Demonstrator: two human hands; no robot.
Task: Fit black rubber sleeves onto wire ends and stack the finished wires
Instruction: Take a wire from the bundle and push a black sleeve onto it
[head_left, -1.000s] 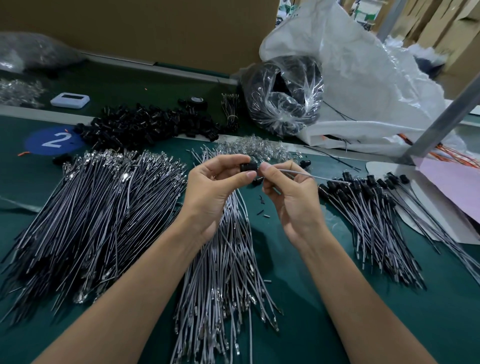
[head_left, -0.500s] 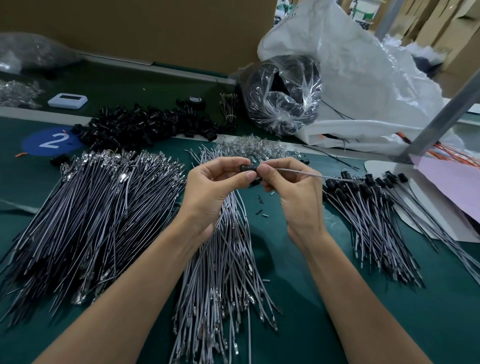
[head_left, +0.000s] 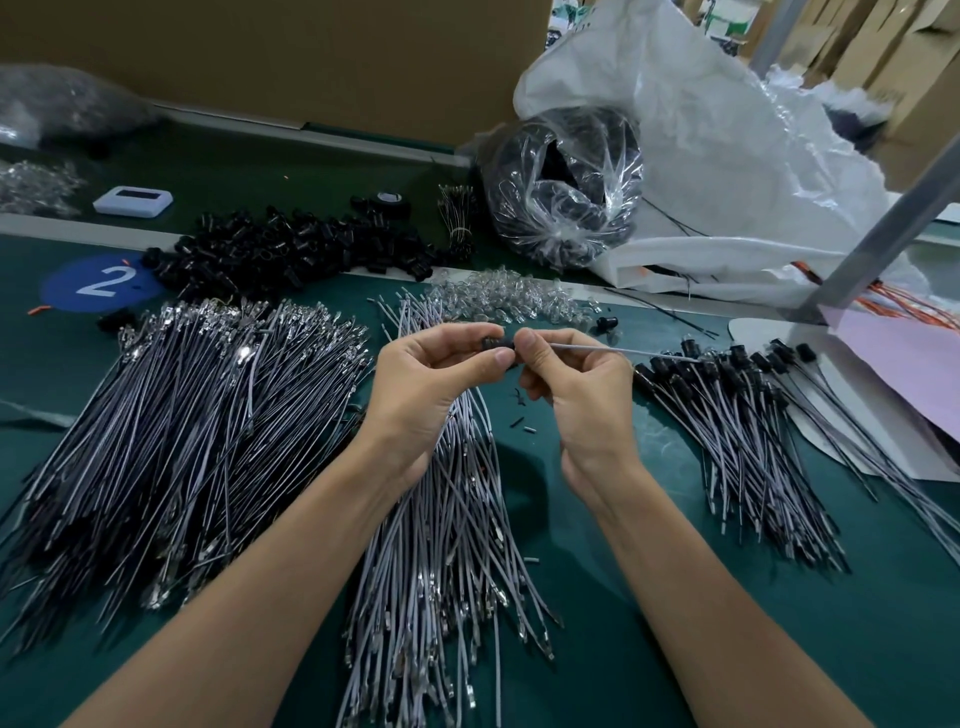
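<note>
Head camera looks down on a small black rubber sleeve (head_left: 491, 343), pinched by the left hand (head_left: 431, 384) above the middle heap of bare grey wires (head_left: 447, 519). The right hand (head_left: 576, 395) pinches a thin grey wire (head_left: 597, 349) whose end meets the sleeve. Finished sleeved wires (head_left: 737, 415) lie stacked to the right. A round blue sticker (head_left: 101, 283) reads "2". Bare green table mat (head_left: 623, 597) shows between the middle heap and that stack.

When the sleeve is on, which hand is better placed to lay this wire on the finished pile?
Probably the right hand: it pinches the wire, whose free end points toward the finished pile on its side. The left hand pinches only the sleeve, farther from that pile.
</note>
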